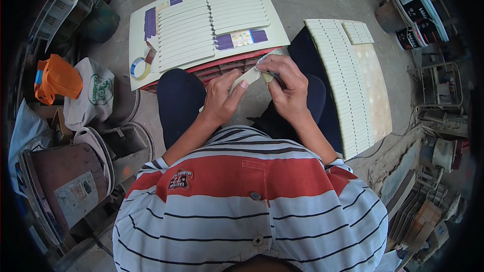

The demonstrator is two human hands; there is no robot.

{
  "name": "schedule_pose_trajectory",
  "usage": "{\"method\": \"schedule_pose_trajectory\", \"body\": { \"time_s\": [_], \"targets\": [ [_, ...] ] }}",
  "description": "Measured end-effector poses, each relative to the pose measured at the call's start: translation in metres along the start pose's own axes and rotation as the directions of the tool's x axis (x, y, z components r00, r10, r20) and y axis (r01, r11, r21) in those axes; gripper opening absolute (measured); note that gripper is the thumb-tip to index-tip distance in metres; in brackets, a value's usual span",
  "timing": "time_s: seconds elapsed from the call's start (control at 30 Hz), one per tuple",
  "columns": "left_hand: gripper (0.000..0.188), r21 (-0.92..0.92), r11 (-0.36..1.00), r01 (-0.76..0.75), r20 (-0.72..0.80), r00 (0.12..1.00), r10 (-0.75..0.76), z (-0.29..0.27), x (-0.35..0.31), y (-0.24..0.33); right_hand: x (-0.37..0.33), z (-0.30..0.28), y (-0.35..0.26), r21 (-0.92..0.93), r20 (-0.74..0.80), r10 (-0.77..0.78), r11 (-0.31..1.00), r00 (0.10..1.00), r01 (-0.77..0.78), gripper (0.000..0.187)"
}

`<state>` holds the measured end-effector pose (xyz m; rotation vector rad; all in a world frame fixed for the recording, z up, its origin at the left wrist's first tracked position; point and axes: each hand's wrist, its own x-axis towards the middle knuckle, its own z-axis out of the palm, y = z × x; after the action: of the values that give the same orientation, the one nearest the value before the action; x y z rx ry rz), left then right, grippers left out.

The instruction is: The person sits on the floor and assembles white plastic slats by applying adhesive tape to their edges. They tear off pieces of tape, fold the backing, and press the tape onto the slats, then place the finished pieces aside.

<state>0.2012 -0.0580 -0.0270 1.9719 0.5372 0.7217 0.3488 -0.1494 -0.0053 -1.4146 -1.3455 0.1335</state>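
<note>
Between my knees, my left hand (222, 95) is closed around a narrow cream slat (245, 79), its thumb lying along the slat's face. My right hand (288, 83) pinches a thin folded piece (267, 77), tan and greyish, against the slat's upper end. Its exact kind is unclear, and the fingers cover much of it. Ahead, a pale board (275, 38) carries two rows of similar slats (184, 35) laid side by side. Purple and patterned strips (241, 39) show beside them. A roll of tape (140, 68) and a small reddish-brown piece (150, 53) lie at the board's left corner.
To my right, a second board (375, 75) bears a long row of cream slats with dark dots (338, 85). An orange bag (58, 79), a white sack (93, 93) and old buckets (88, 171) crowd the left. Paint buckets (416, 12) and a metal rack (438, 85) stand right.
</note>
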Motion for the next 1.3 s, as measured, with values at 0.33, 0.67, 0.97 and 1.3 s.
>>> {"method": "schedule_pose_trajectory", "body": {
  "time_s": [0.33,0.67,0.97,1.3],
  "targets": [
    [0.032,-0.093,0.986,0.141,-0.038,0.989,-0.145,0.007,0.0,-0.002,-0.007,0.012,-0.002,-0.026,-0.105,-0.026,0.999,0.994,0.023,0.031],
    [0.036,-0.132,0.979,0.153,-0.091,0.982,-0.166,0.012,0.0,-0.003,-0.008,0.024,-0.004,-0.055,-0.169,-0.034,0.998,0.985,0.025,0.033],
    [0.037,-0.17,0.96,0.224,-0.064,0.969,-0.237,0.013,-0.001,-0.003,-0.003,0.025,-0.003,-0.071,-0.166,-0.047,0.997,0.985,0.036,0.031],
    [0.038,-0.19,0.947,0.258,-0.036,0.962,-0.269,0.014,-0.001,-0.005,-0.001,0.026,0.005,-0.063,-0.175,-0.049,0.997,0.983,0.038,0.028]
  ]
}}
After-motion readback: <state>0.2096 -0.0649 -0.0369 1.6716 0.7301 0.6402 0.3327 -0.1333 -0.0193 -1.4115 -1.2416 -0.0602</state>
